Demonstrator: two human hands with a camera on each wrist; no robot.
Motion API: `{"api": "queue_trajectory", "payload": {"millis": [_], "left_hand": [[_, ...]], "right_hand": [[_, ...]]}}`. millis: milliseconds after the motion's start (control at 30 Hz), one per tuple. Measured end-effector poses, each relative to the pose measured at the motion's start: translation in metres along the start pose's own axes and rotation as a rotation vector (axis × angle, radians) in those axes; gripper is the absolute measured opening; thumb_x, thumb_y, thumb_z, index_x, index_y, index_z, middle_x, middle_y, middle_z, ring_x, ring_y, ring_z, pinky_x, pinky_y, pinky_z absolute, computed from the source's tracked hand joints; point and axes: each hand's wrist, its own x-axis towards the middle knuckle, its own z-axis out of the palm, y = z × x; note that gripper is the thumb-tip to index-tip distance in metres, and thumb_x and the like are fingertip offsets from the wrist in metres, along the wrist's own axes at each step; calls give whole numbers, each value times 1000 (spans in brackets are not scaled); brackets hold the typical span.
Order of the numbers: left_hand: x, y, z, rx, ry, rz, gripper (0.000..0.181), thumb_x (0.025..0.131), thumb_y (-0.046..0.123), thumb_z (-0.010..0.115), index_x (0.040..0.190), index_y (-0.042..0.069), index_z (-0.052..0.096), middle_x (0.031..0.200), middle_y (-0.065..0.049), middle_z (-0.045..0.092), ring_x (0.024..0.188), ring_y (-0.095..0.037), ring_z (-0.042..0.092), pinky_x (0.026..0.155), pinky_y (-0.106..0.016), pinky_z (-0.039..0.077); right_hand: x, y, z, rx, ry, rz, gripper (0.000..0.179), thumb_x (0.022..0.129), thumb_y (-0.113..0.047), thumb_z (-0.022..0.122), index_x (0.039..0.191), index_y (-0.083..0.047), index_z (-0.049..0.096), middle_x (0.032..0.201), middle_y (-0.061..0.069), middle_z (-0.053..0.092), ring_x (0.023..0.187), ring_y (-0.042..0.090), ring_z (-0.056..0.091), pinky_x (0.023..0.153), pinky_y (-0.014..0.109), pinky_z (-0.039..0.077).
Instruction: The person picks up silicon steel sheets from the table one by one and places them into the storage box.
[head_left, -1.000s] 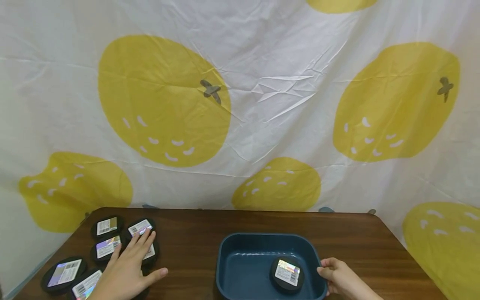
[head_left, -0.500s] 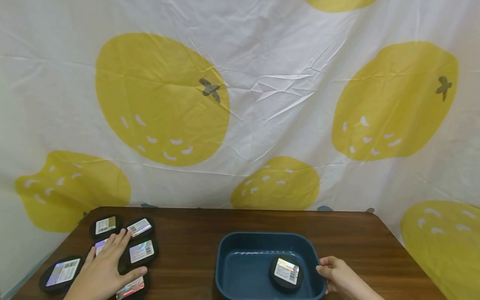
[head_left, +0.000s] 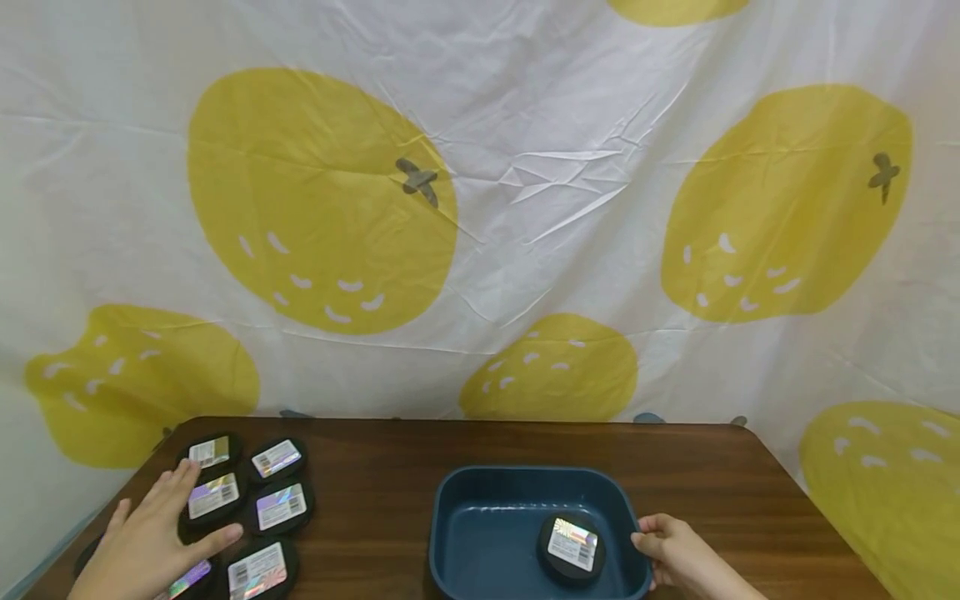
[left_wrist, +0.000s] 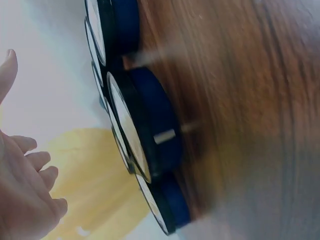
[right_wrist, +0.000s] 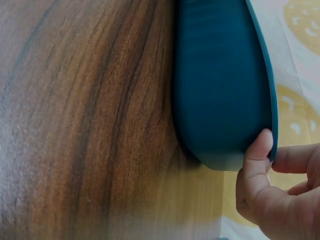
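Observation:
My left hand [head_left: 146,537] hovers with spread fingers over a cluster of round black tubs at the left. In the left wrist view the hand [left_wrist: 25,195] is apart from the tubs, whose sides look dark blue [left_wrist: 157,107]. Silver labels with barcodes top the tubs, such as the front one [head_left: 258,571] and the far right one [head_left: 277,459]. My right hand [head_left: 686,557] pinches the rim of a dark blue rectangular basin [head_left: 528,473] between thumb and fingers; the right wrist view shows this grip at the basin's corner [right_wrist: 225,100]. One labelled tub [head_left: 572,546] lies inside the basin.
A brown wood-grain table [head_left: 375,500] carries everything. Behind it hangs a white cloth [head_left: 555,108] with large yellow fruit prints. The basin stands to the right of the tub cluster, with a strip of table between them.
My left hand has moved left across the tubs, uncovering those on the cluster's right side. The right hand, the basin and the tub inside have stayed in place.

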Motion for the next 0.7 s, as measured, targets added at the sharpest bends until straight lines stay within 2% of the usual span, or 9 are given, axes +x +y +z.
{"api": "queue_trajectory", "payload": {"millis": [167, 333, 533, 700], "left_hand": [[1, -9, -2, 2, -13, -29, 101, 87, 58, 52, 142, -14, 7, 141, -41, 11, 127, -59, 10, 93, -75, -4], [-1, -21, -6, 9, -38, -48, 100, 89, 57, 49, 140, -17, 6, 139, -43, 6, 125, -61, 7, 88, -78, 3], [-2, -43, -14, 79, -59, -79, 101, 90, 59, 44, 137, -22, 6, 137, -45, 8, 118, -64, 17, 86, -78, 13], [-3, -59, -19, 60, -84, -131, 104, 90, 61, 42, 135, -24, 3, 134, -47, 5, 116, -66, 16, 86, -78, 12]], "right_hand": [[-1, 0, -1, 16, -8, 12, 34, 94, -1, 41, 110, 25, 28, 84, 14, 52, 65, 16, 53, 56, 24, 49], [-1, -1, -1, 28, -11, 31, 34, 94, -1, 41, 111, 25, 27, 86, 15, 50, 65, 15, 53, 57, 24, 49], [-1, -1, 0, 21, -2, 11, 32, 94, -1, 42, 110, 25, 29, 85, 14, 51, 64, 16, 53, 55, 24, 49], [0, -1, -1, 7, 2, -6, 33, 94, -1, 42, 109, 25, 30, 83, 14, 53, 64, 16, 54, 55, 25, 49]]}}
